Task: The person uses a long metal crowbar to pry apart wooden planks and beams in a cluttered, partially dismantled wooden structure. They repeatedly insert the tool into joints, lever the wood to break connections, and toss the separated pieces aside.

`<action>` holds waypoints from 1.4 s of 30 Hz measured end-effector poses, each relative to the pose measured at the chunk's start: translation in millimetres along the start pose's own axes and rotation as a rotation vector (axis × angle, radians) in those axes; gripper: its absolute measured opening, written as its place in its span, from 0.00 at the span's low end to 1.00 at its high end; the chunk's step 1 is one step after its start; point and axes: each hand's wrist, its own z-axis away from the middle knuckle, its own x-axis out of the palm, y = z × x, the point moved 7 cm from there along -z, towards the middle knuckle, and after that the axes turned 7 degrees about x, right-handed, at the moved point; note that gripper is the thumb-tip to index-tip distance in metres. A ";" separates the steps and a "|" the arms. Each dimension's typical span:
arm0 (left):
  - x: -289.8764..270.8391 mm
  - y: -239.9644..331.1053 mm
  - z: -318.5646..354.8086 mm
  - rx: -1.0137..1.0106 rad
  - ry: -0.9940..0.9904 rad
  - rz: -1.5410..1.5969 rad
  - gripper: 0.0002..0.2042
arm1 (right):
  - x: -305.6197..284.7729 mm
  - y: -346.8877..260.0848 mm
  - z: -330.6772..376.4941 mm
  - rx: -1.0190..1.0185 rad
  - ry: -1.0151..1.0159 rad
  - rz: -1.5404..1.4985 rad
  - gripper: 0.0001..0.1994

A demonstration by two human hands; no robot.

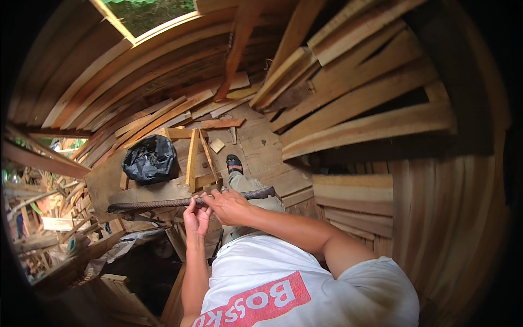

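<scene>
Overhead, black bag (151,159) beside wooden offcuts (194,158).

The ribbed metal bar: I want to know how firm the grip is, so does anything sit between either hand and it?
Nothing visible does. The left hand wraps the ribbed metal bar from below near its middle, and the right hand closes over it just beside, bare skin on metal. No glove, cloth or wood shows between them.
</scene>
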 end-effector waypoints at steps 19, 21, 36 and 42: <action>-15.4 -35.7 -28.3 0.166 0.407 0.064 0.11 | -38.0 137.3 -0.1 0.161 -0.535 -0.076 0.22; -12.4 -44.1 -34.3 0.290 0.534 0.119 0.11 | -30.4 172.7 -19.1 0.162 -0.577 -0.158 0.21; -30.1 -70.2 -6.2 0.445 1.239 -0.203 0.12 | 227.6 603.9 -351.5 0.499 -0.380 0.136 0.24; -11.2 -63.8 -29.9 0.364 1.464 -0.079 0.15 | 277.6 635.3 -455.0 0.303 -0.209 0.447 0.27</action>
